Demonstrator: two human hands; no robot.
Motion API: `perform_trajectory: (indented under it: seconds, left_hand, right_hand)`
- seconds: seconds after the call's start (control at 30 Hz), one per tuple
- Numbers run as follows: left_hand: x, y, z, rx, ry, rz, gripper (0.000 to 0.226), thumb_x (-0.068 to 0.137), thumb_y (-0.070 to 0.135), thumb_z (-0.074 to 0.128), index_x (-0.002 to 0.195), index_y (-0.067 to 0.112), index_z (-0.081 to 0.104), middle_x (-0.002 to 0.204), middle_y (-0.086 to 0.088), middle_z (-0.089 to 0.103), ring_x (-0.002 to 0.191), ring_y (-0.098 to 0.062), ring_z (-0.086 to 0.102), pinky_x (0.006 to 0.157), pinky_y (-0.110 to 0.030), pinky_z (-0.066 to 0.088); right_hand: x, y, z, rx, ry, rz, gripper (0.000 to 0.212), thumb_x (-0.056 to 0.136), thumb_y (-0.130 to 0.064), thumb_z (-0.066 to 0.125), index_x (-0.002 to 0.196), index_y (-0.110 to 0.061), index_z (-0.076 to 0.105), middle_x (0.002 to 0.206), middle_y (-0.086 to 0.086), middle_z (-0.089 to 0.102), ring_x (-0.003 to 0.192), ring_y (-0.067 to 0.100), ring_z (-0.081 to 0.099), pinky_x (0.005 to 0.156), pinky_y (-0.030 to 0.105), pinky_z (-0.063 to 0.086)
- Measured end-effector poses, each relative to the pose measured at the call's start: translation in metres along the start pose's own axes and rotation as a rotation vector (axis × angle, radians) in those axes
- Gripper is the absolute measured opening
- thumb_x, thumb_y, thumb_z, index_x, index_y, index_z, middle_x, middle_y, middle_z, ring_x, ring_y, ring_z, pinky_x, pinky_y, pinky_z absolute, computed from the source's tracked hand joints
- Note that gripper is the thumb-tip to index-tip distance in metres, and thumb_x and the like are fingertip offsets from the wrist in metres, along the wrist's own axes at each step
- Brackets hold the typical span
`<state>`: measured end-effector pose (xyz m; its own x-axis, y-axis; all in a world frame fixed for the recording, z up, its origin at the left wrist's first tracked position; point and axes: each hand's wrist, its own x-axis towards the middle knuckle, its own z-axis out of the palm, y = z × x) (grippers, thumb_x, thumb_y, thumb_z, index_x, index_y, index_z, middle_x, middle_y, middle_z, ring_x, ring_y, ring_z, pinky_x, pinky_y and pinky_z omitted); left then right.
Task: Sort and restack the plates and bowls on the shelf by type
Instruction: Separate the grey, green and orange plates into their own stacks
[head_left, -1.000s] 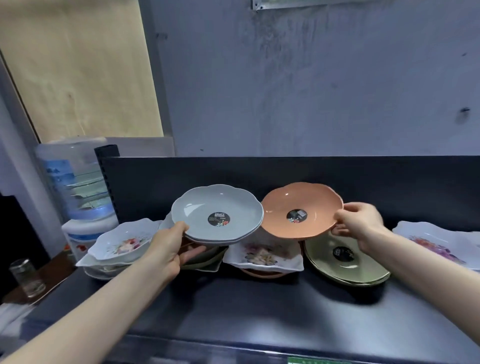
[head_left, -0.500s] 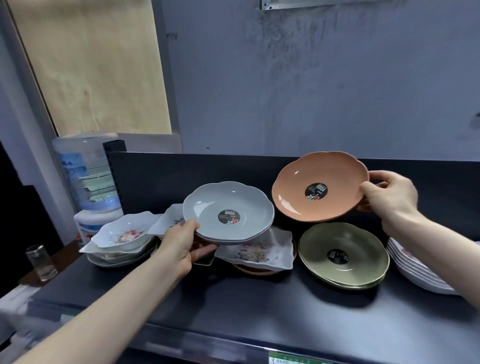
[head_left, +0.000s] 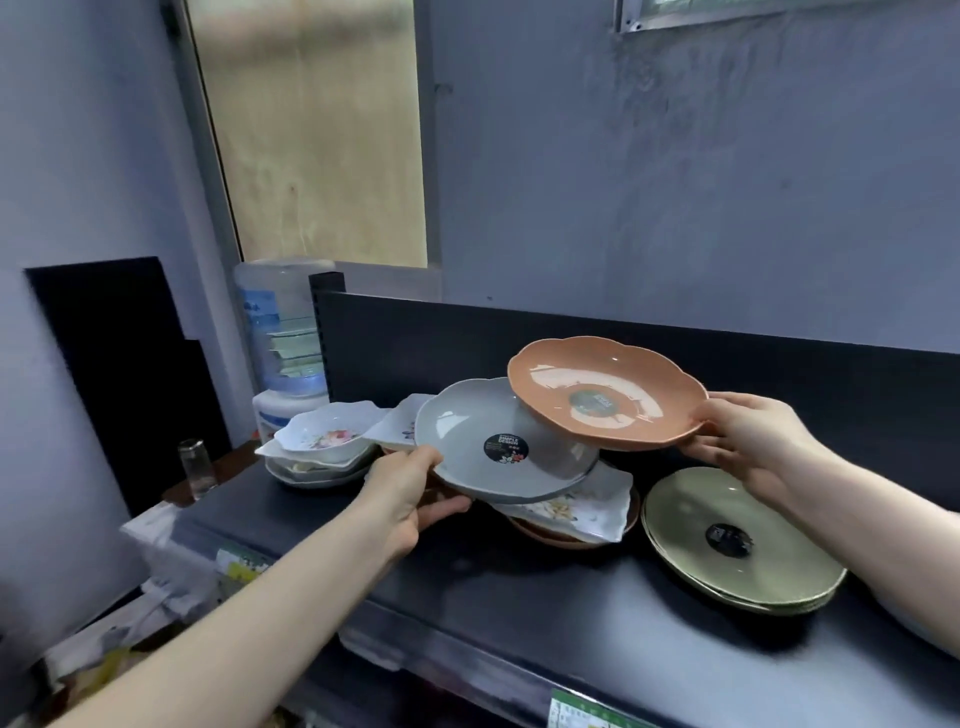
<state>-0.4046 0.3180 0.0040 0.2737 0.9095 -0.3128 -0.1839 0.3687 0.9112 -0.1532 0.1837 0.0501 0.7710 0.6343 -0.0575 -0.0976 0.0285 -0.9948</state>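
Note:
My left hand (head_left: 404, 491) grips the near left rim of a grey scalloped plate (head_left: 480, 441), held above the dark shelf (head_left: 519, 582). My right hand (head_left: 748, 441) holds the right rim of an orange scalloped plate (head_left: 582, 376), which overlaps the grey plate's right side from above. Under them lies a white floral square dish (head_left: 576, 509) on another orange plate (head_left: 550, 538). A stack of olive green plates (head_left: 737, 540) rests on the shelf at the right. At the left stands a stack of white floral bowls (head_left: 324, 441).
The shelf's black back panel (head_left: 779, 364) rises behind the dishes. A water dispenser bottle (head_left: 280, 332) stands beyond the shelf's left end, with a small glass (head_left: 196, 467) below it. Bare shelf surface lies in front of the plates. A price tag (head_left: 592, 714) marks the front edge.
My right hand has carried the orange plate leftward until it overlaps the grey plate. The left hand still holds the grey plate, now tilted slightly. The view has shifted right and down.

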Motion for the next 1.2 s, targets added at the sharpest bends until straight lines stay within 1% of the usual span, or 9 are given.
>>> perform_trajectory:
  seconds: [0.17,0.37,0.43,0.5,0.6,0.77,0.87,1.0,1.2]
  left_hand:
    - [0.004,0.024,-0.027,-0.006,0.045,0.031,0.014,0.091,0.001,0.048,0.081,0.01,0.05,0.074,-0.009,0.046,0.066,-0.021,0.052,0.038,-0.033,0.055]
    - [0.042,0.057,-0.08,0.021,0.085,0.073,0.01,0.09,0.001,0.048,0.094,0.005,0.056,0.102,-0.019,0.057,0.082,-0.028,0.057,0.036,-0.029,0.053]
    - [0.055,0.07,-0.1,0.041,0.078,0.072,0.009,0.092,0.002,0.047,0.093,0.003,0.056,0.089,-0.016,0.059,0.073,-0.026,0.058,0.034,-0.029,0.052]
    - [0.071,0.084,-0.122,0.07,0.077,0.058,0.012,0.093,0.003,0.048,0.082,0.004,0.053,0.079,-0.013,0.056,0.066,-0.024,0.056,0.033,-0.029,0.051]
    - [0.101,0.104,-0.155,0.156,0.066,0.058,0.011,0.094,0.004,0.048,0.084,0.005,0.053,0.076,-0.011,0.054,0.062,-0.022,0.055,0.032,-0.025,0.051]
    - [0.157,0.136,-0.2,0.292,0.02,0.087,0.015,0.094,0.003,0.047,0.081,0.01,0.052,0.074,-0.012,0.055,0.059,-0.021,0.054,0.034,-0.024,0.052]
    - [0.191,0.15,-0.219,0.345,-0.015,0.068,0.01,0.093,0.002,0.047,0.088,0.01,0.051,0.076,-0.012,0.056,0.059,-0.022,0.056,0.033,-0.026,0.051]
    - [0.233,0.154,-0.238,0.406,-0.056,0.022,0.013,0.092,0.0,0.047,0.101,0.008,0.052,0.073,-0.012,0.055,0.049,-0.02,0.055,0.034,-0.028,0.052]
    - [0.264,0.144,-0.246,0.445,-0.103,-0.055,0.014,0.092,-0.002,0.047,0.084,0.008,0.051,0.074,-0.014,0.056,0.06,-0.024,0.056,0.033,-0.03,0.051]
  right_hand:
    - [-0.001,0.002,0.031,0.016,-0.054,0.01,0.029,0.083,0.01,0.056,0.109,0.0,0.064,0.077,0.016,0.062,0.06,0.024,0.059,0.042,0.02,0.054]
    - [-0.007,-0.004,0.094,0.017,-0.102,-0.007,0.027,0.086,0.01,0.055,0.11,0.001,0.063,0.077,0.016,0.062,0.06,0.024,0.06,0.046,0.023,0.057]
    - [-0.01,-0.004,0.127,0.001,-0.13,-0.018,0.027,0.085,0.011,0.055,0.108,0.001,0.063,0.076,0.015,0.062,0.06,0.024,0.059,0.047,0.023,0.058]
    - [-0.011,-0.001,0.163,-0.02,-0.157,-0.011,0.027,0.083,0.013,0.055,0.106,0.002,0.063,0.076,0.016,0.061,0.06,0.024,0.058,0.047,0.022,0.057]
    - [-0.006,0.009,0.217,-0.067,-0.183,0.018,0.032,0.08,0.017,0.052,0.107,0.004,0.064,0.071,0.016,0.06,0.057,0.024,0.055,0.046,0.023,0.053]
    - [0.011,0.027,0.295,-0.135,-0.141,0.033,0.031,0.085,0.012,0.051,0.109,-0.001,0.064,0.07,0.016,0.062,0.041,0.017,0.057,0.04,0.022,0.053]
    - [0.019,0.034,0.329,-0.165,-0.121,0.037,0.033,0.084,0.013,0.05,0.111,0.0,0.064,0.072,0.017,0.061,0.044,0.021,0.056,0.039,0.022,0.05]
    - [0.027,0.045,0.357,-0.245,-0.093,0.038,0.031,0.082,0.011,0.053,0.106,-0.003,0.067,0.077,0.017,0.063,0.052,0.023,0.054,0.047,0.025,0.054]
    - [0.038,0.067,0.38,-0.394,-0.061,0.044,0.032,0.082,0.007,0.051,0.108,-0.004,0.067,0.074,0.014,0.066,0.043,0.02,0.058,0.053,0.029,0.055]
